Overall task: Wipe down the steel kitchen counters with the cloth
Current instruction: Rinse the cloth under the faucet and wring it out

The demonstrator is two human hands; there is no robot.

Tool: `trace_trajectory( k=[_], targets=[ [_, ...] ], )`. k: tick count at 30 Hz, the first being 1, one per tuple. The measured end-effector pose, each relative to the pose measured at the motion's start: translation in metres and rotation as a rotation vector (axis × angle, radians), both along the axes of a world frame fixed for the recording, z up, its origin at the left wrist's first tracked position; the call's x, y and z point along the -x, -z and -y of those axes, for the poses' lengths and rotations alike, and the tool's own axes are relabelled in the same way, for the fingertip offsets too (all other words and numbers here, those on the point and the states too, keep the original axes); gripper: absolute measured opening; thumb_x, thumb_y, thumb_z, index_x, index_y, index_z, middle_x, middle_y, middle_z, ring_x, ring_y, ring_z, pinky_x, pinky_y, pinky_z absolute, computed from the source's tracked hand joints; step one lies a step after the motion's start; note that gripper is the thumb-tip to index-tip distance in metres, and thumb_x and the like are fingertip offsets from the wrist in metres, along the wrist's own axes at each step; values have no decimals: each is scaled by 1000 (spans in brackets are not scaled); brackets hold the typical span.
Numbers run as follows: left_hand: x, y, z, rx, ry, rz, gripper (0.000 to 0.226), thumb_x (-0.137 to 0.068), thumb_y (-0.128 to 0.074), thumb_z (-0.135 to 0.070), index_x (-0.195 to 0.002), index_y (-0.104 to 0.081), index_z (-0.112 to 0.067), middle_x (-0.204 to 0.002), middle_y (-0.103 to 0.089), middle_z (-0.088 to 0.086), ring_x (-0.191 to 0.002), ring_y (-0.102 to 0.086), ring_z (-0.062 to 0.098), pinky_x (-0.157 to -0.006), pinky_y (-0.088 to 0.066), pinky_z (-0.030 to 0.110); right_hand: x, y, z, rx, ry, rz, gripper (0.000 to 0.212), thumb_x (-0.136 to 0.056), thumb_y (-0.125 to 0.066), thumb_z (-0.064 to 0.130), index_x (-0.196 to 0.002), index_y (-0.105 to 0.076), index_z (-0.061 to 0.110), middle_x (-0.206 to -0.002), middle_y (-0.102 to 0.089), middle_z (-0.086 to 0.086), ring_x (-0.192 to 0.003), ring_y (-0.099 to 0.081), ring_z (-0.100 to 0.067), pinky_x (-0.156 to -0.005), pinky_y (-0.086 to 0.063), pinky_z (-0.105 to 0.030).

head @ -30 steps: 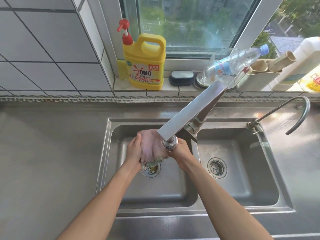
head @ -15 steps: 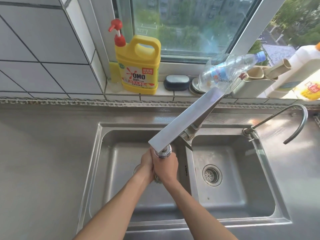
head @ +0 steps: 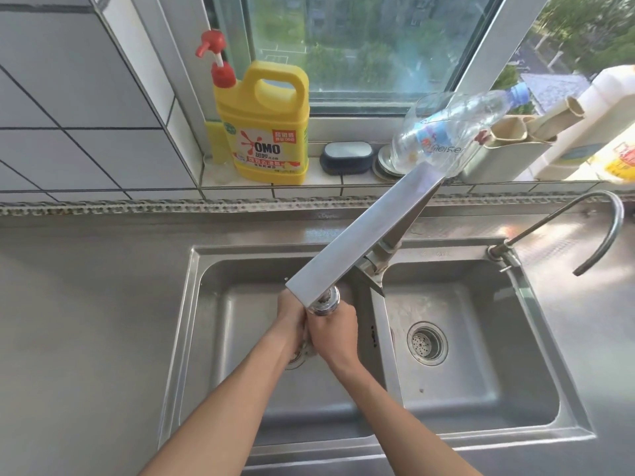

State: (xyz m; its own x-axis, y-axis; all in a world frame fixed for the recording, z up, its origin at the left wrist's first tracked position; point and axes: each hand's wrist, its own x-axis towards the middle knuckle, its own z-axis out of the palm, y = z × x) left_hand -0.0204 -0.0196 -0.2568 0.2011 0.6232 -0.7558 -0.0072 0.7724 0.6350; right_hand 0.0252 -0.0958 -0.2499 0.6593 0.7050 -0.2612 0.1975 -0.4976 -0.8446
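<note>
My left hand and right hand clamped together under tap over left basin (cloth hidden, probably wringing); worktop wiping not started, I judge.

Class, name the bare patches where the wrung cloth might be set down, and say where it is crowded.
Bare: the steel counter left of the sink, and the right basin around its drain. Crowded: the windowsill, from the yellow detergent jug to the clear bottle; the left basin holds both hands.
</note>
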Motion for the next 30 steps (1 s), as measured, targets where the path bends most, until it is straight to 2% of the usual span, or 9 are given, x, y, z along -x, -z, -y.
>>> trace_trajectory(
  k=[2,4,7,10,16,21,23,26,30],
  targets=[
    [0,3,0,52,47,-54,26,-110,-37,-19,-92,-56,-17,-80,-55,4,-64,-54,16,-67,-47,31,-1,2,2,-2,-33,58,36,-73,-49,46,-72,-63,13,-55,-60,-6,-56,-51,-29,-56,-50,-39],
    [0,5,7,69,122,-76,29,-112,-31,-22,-95,-54,-22,-89,-56,4,-75,-55,20,-73,-48,38,-6,-2,-3,8,-23,126,15,-74,-52,38,-64,-56,27,-51,-46,7,-58,-41,-24,-56,-38,-33],
    [-4,4,15,-35,174,-11,32,-104,-51,-16,-74,-55,-27,-72,-56,-1,-69,-53,19,-65,-42,32,-19,-5,-18,19,13,128,38,-84,-61,21,-53,-47,38,-47,-39,7,-50,-32,-13,-52,-28,-33],
    [-1,-5,22,-89,199,-5,27,-85,-63,-26,-58,-66,-24,-63,-64,-2,-62,-62,16,-60,-46,30,-34,-3,-30,46,173,-77,45,-86,-61,12,-46,-44,24,-42,-32,8,-53,-22,-12,-51,-22,-31],
    [-4,-10,18,-199,174,69,45,-100,-52,-10,-57,-58,-22,-59,-53,-5,-57,-49,12,-57,-41,25,-19,0,-11,-113,136,-172,34,-85,-63,11,-55,-49,7,-53,-43,7,-57,-32,-7,-53,-28,-30],
    [-7,-8,13,-300,245,-95,38,-108,-43,-21,-71,-39,-25,-66,-34,0,-64,-32,15,-58,-28,30,-8,-6,5,-199,16,21,40,-76,-53,16,-48,-44,42,-44,-54,12,-44,-46,-3,-45,-35,-22],
    [-9,-12,18,-325,278,-137,38,-109,-41,-29,-72,-38,-27,-66,-36,-3,-64,-35,12,-58,-31,27,-13,-5,0,-153,29,97,37,-78,-58,20,-51,-42,40,-47,-53,11,-46,-43,-5,-48,-34,-26],
    [-14,-20,17,-249,222,-34,36,-108,-43,-13,-73,-47,-21,-65,-47,-2,-61,-44,12,-55,-39,25,-25,0,-16,-78,117,79,42,-87,-65,20,-52,-41,27,-49,-46,9,-52,-36,-12,-52,-35,-37],
    [-1,-16,20,-186,284,5,45,-95,-59,-7,-53,-65,-22,-57,-63,-4,-48,-59,10,-49,-46,21,-41,-1,-34,-107,265,-90,50,-85,-60,8,-47,-30,20,-39,-31,12,-44,-23,-7,-48,-21,-27]
  ],
)
